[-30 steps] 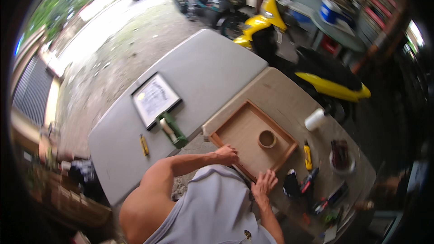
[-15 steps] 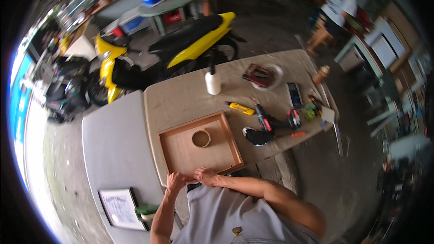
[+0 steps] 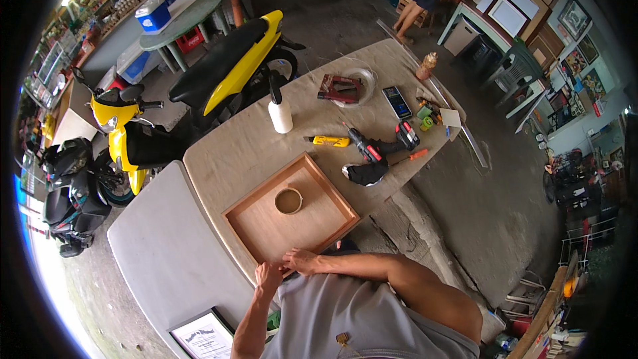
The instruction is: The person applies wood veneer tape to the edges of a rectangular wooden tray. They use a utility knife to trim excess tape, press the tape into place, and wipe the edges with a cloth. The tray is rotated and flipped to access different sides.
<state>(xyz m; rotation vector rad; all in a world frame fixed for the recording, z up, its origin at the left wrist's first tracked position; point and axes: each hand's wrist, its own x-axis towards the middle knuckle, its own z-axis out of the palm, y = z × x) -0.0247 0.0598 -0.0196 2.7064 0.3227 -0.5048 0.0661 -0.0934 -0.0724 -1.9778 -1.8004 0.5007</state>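
Note:
A shallow wooden tray [image 3: 292,207] with a raised reddish-brown rim lies at the table's near edge, close against my body. Inside it sits a round roll of tape [image 3: 288,201], lying flat. At the near left corner, my left hand [image 3: 268,275] is closed over the tray's rim. My right hand [image 3: 300,261] is right beside it, fingers curled down at the inner side of the near rim. What its fingertips pinch, if anything, is too small to make out.
Beyond the tray are a yellow utility knife [image 3: 331,141], a cordless drill [image 3: 364,144], a white spray bottle [image 3: 280,117], a red staple gun [image 3: 337,86] and a phone [image 3: 397,102]. A framed certificate [image 3: 203,338] lies at left. A yellow motorbike [image 3: 242,70] stands behind the table.
My view has turned to the right, so the table and its contents sit tilted and shifted left. My hands stay at the tray's near rim, with little visible change.

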